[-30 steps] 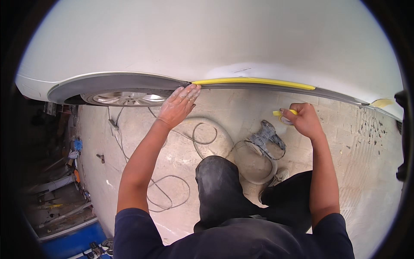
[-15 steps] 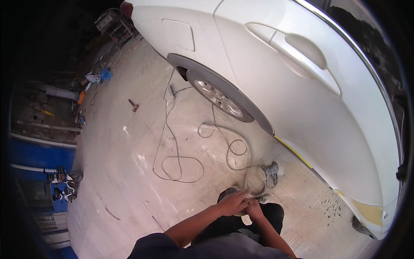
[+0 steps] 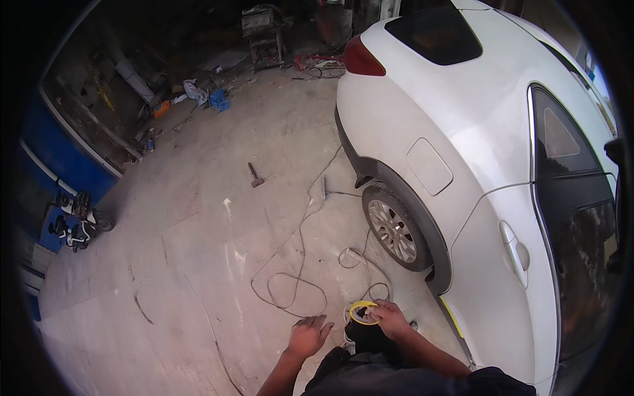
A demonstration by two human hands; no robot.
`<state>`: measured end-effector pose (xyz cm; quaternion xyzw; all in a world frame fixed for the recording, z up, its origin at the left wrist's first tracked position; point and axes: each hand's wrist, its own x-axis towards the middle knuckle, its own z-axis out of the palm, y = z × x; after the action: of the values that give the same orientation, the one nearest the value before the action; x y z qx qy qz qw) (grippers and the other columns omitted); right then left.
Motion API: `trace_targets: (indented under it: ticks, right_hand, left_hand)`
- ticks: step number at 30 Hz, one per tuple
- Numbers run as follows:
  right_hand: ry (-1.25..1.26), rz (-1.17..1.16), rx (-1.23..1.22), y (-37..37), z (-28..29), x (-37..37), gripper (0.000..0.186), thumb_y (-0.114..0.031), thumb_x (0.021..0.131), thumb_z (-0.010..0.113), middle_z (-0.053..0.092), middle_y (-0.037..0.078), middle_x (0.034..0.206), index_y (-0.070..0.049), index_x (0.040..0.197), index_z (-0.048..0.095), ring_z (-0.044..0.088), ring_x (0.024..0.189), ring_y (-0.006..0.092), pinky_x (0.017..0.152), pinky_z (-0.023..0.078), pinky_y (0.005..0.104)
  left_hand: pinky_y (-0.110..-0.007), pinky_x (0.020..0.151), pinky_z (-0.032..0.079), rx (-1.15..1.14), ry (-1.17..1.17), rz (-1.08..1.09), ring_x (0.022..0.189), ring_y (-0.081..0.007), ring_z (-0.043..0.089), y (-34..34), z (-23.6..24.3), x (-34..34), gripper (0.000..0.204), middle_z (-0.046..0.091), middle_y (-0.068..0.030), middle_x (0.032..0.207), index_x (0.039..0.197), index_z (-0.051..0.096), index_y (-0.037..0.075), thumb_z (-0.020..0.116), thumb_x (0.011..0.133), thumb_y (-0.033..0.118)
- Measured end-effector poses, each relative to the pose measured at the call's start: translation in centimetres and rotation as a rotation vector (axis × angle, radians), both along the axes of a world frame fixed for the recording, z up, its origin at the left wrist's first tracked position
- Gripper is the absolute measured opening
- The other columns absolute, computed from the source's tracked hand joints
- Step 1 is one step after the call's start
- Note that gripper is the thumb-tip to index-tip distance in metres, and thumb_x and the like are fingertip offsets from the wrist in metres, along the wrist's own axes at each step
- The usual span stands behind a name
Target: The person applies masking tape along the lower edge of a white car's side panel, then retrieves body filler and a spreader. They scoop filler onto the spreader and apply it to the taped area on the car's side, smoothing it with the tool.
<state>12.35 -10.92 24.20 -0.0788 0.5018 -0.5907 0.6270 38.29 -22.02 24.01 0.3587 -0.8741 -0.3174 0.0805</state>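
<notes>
In front of my body, my right hand (image 3: 391, 319) grips the rim of a yellow roll of tape (image 3: 353, 315), a thin ring with an open centre. Beside it on the left, apart from the roll, my left hand (image 3: 308, 336) shows its back, with the thumb held away from the fingers and nothing visible in it. To the right stands a white car (image 3: 482, 231), with a strip of yellow tape (image 3: 452, 317) along its lower edge behind the rear wheel arch.
The car's rear wheel (image 3: 392, 231) stands ahead and right. Looped cables (image 3: 294, 298) cross the floor ahead of my hands. A hammer-like tool (image 3: 255, 177) lies farther off. Scooters (image 3: 80, 221) stand at the left, and a blue bag (image 3: 219, 99) lies among clutter at the back.
My hands, close together before, are now apart, with the tape roll clearly in the right one. The view has swung up, showing more of the car's rear and windows; the sander-like tool is out of sight.
</notes>
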Motion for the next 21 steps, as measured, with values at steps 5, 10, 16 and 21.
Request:
trace_targets:
  ticks: [5,10,16,21]
  right_hand:
    - [0.630,0.383,0.128,-10.6,-2.6,-5.5,0.018,-0.018,0.107,0.072,0.069,0.002,0.085,-0.001,0.105,0.073,0.066,0.083,0.0090,0.072,0.053,0.0332]
    - [1.249,0.488,0.062,-23.3,-2.9,-9.1,0.027,-0.029,0.095,0.081,0.074,0.021,0.097,-0.003,0.101,0.075,0.071,0.089,0.0415,0.076,0.056,0.0504]
    - [1.396,0.564,0.172,-33.2,0.1,-11.6,0.042,-0.045,0.100,0.072,0.075,0.026,0.096,-0.003,0.100,0.078,0.074,0.094,0.0458,0.083,0.058,0.0553]
    - [1.080,0.911,0.701,-35.6,1.4,-15.7,0.056,-0.054,0.104,0.068,0.079,0.020,0.082,0.001,0.101,0.079,0.080,0.080,0.0323,0.073,0.062,0.0485]
  left_hand:
    - [-0.053,0.097,0.060,0.113,-0.400,0.194,0.113,-0.0407,0.074,-9.1,-6.0,9.4,0.046,0.078,-0.0214,0.122,0.132,0.071,0.005,0.067,0.107,0.043]
    - [-0.049,0.108,0.057,0.648,-0.689,0.321,0.124,-0.0389,0.073,-13.2,-7.7,21.4,0.056,0.078,-0.0175,0.134,0.140,0.072,0.010,0.067,0.104,0.053]
    - [-0.050,0.109,0.056,0.993,-0.456,0.675,0.125,-0.0388,0.073,-21.1,-6.2,21.0,0.059,0.077,-0.0180,0.136,0.142,0.072,0.013,0.070,0.101,0.056]
    - [-0.050,0.109,0.056,0.887,-0.285,0.894,0.125,-0.0381,0.073,-31.5,-3.1,13.5,0.059,0.077,-0.0180,0.136,0.142,0.071,0.012,0.070,0.102,0.056]
